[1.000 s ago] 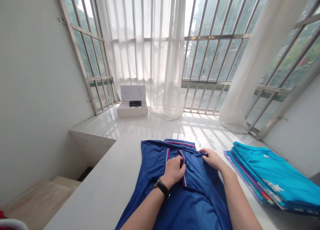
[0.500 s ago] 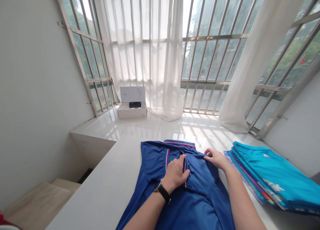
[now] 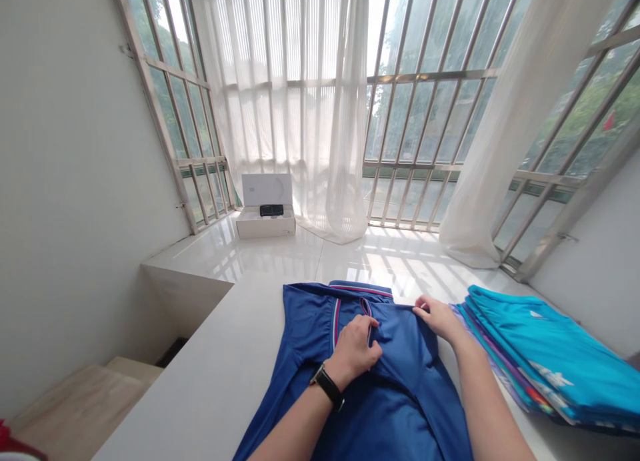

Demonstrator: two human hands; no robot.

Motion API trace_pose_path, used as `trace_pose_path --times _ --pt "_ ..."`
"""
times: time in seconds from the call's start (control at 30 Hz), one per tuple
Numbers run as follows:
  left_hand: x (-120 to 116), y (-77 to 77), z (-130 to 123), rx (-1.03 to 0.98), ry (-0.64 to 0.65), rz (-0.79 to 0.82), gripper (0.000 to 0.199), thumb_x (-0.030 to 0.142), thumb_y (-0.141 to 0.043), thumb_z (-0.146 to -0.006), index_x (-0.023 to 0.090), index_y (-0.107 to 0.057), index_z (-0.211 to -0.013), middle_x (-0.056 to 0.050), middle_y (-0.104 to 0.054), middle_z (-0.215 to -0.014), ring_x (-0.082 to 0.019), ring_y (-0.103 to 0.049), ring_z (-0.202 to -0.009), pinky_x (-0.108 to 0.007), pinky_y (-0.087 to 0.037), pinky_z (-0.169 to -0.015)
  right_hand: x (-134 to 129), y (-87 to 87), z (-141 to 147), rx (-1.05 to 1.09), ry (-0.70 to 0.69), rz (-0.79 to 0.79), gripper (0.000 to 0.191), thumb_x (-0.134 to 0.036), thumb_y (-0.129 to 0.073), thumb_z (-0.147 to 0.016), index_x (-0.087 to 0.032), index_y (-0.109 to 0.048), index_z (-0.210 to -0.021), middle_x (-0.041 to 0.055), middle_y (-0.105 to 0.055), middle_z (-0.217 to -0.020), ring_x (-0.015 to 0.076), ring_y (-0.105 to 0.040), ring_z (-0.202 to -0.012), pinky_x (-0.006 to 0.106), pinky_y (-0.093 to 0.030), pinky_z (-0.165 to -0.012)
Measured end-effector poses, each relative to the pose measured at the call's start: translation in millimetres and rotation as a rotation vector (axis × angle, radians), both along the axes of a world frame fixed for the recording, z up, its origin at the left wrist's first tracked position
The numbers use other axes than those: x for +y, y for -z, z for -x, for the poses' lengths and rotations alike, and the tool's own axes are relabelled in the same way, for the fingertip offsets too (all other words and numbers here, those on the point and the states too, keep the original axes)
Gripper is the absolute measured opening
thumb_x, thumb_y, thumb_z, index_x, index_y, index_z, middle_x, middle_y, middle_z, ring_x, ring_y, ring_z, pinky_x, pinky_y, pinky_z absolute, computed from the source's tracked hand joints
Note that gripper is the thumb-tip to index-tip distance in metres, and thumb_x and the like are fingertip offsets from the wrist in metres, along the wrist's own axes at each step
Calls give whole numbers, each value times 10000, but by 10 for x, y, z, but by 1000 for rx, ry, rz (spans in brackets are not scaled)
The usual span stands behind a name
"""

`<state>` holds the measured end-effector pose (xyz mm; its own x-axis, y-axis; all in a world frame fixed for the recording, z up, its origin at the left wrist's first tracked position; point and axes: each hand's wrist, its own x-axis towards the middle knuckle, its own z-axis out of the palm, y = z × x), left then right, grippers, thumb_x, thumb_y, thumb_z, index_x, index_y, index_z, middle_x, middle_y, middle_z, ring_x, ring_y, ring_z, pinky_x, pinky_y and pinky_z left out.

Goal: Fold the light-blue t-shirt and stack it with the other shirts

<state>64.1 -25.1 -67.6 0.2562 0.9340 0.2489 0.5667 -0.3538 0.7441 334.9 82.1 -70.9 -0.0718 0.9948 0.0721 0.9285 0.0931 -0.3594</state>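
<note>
A blue polo shirt [image 3: 380, 414] with red-and-white striped trim lies spread on the white ledge, its collar at the far end. Both sleeves look folded inward over the body. My left hand [image 3: 357, 346], with a black-strapped watch on the wrist, pinches the striped sleeve cuff near the middle of the shirt. At the right shoulder edge, my right hand [image 3: 439, 317] grips the fabric between thumb and fingers. The shirt's lower end runs out of view, and my left forearm covers part of it.
Right of the shirt is a stack of folded clothes [image 3: 555, 354], turquoise on top. An open white box [image 3: 265, 229] with a black device [image 3: 271, 210] stands at the back left. Sheer curtains [image 3: 345, 147] hang before barred windows. The ledge [image 3: 200, 374] drops off at the left.
My left fingers have curled in on the cuff. The right hand has pulled the shoulder edge slightly outward, and the fabric there lies straighter and smoother.
</note>
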Motion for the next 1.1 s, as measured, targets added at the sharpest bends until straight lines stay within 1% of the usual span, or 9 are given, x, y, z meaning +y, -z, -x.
trace_pose_path --times 0.17,0.37,0.5,0.6,0.7,0.8,0.9,0.97,1.1 --pt "2 -2 12 -36 15 5 417 157 -584 -756 145 -633 -1170 -116 -660 -1140 -261 -636 -1076 -381 -505 -1009 35 57 -14 -12 44 -19 165 -367 -578 -867 -228 -666 -877 79 -767 -933 242 -711 -874 295 -476 -745" --pt "-20 -5 46 151 38 68 471 251 -556 -836 163 -596 -1297 -134 -616 -1238 -300 -632 -1106 -424 -514 -1002 36 114 -6 -17 70 -28 145 -336 -598 -858 -226 -693 -860 87 -768 -945 238 -713 -885 290 -484 -751" --pt "-34 -15 80 208 58 87 485 283 -547 -850 161 -593 -1317 -131 -606 -1257 -290 -627 -1117 -391 -502 -1020 25 127 10 -24 65 -33 142 -311 -595 -862 -219 -703 -862 87 -762 -943 228 -708 -903 280 -486 -767" --pt "-50 -43 106 262 57 94 493 318 -541 -857 164 -591 -1323 -129 -596 -1269 -295 -640 -1081 -404 -514 -997 11 127 10 -33 66 -38 164 -313 -581 -865 -216 -714 -867 84 -750 -950 225 -701 -906 283 -487 -777" --pt "-72 -87 106 303 30 74 483 377 -542 -874 183 -593 -1313 -130 -542 -1354 -287 -653 -1029 -416 -529 -963 -2 84 5 -50 89 -50 201 -318 -561 -866 -198 -719 -897 105 -718 -990 235 -693 -900 307 -491 -796" --pt "-100 -102 68 319 -38 -57 474 432 -517 -915 188 -587 -1315 -144 -442 -1488 -327 -556 -1219 -458 -453 -1060 -20 -68 52 -63 130 -113 252 -340 -532 -878 -189 -700 -990 134 -668 -1105 255 -675 -948 347 -487 -845" --pt "-127 -42 20 352 8 -175 565 423 -455 -958 150 -463 -1453 -162 -310 -1603 -344 -286 -1464 -505 -267 -1196 -79 -351 215 -35 122 -240 250 -355 -519 -889 -205 -680 -1008 128 -644 -1148 270 -637 -1055 362 -473 -906" --pt "-137 26 4 381 69 -155 633 426 -410 -977 106 -363 -1521 -180 -239 -1635 -329 -185 -1514 -515 -190 -1225 -163 -582 390 13 37 -326 248 -374 -510 -899 -216 -671 -1003 115 -646 -1140 270 -620 -1084 363 -464 -933" --pt "-140 128 9 419 92 -63 687 471 -350 -989 67 -320 -1544 -203 -220 -1633 -333 -164 -1524 -531 -151 -1231 -424 -980 817 106 -140 -455 268 -430 -499 -915 -234 -658 -1003 95 -649 -1153 279 -593 -1122 383 -450 -971"
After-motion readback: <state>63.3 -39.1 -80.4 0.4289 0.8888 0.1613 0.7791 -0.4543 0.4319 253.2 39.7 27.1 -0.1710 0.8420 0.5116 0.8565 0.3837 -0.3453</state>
